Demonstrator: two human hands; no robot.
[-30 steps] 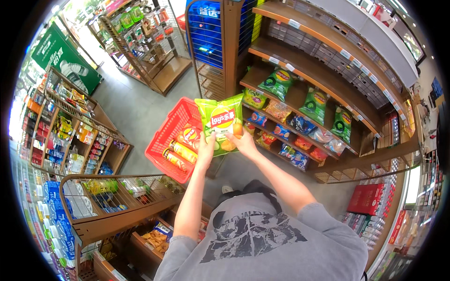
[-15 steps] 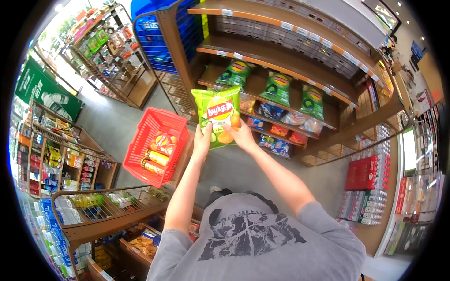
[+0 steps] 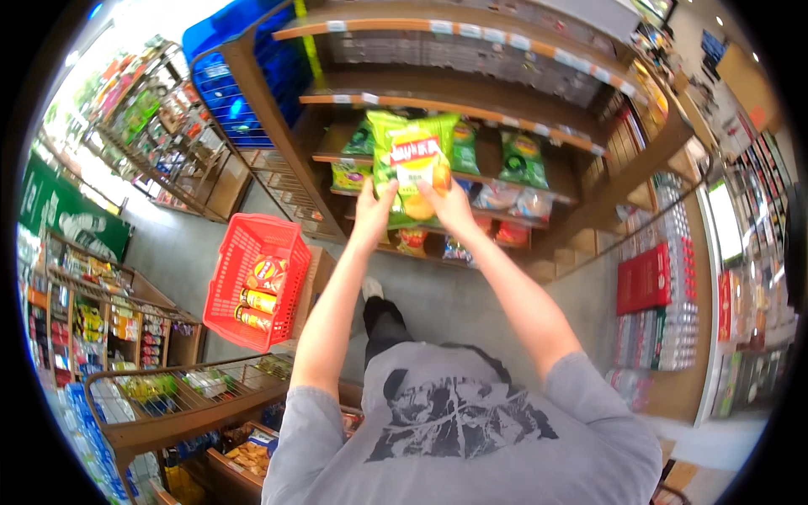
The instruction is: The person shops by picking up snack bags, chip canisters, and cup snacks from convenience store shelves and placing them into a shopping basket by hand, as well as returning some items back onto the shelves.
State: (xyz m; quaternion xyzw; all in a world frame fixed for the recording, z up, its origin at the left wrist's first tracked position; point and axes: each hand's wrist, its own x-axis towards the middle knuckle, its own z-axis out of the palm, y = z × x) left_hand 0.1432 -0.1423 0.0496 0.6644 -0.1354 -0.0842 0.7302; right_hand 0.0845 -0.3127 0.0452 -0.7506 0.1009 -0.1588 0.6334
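Observation:
A light green bag of chips is held upright in front of the shelf rack. My left hand grips its lower left edge, thumb on the front. On the lower right edge my right hand grips it the same way. Behind it, darker green chip bags lie on a middle shelf, one to the right and another partly hidden by the held bag. To the left stands a red shopping basket with a red snack bag and two yellow cans inside.
Blue crates are stacked at the rack's left end. At right, a red box sits among packed drinks. A low wire-edged display shelf stands near my left side, and more stocked shelves line the far left.
Both hands have lifted the chip bag farther out toward the shelves, and it now covers some of the bags behind. A leg has stepped forward; the view has shifted.

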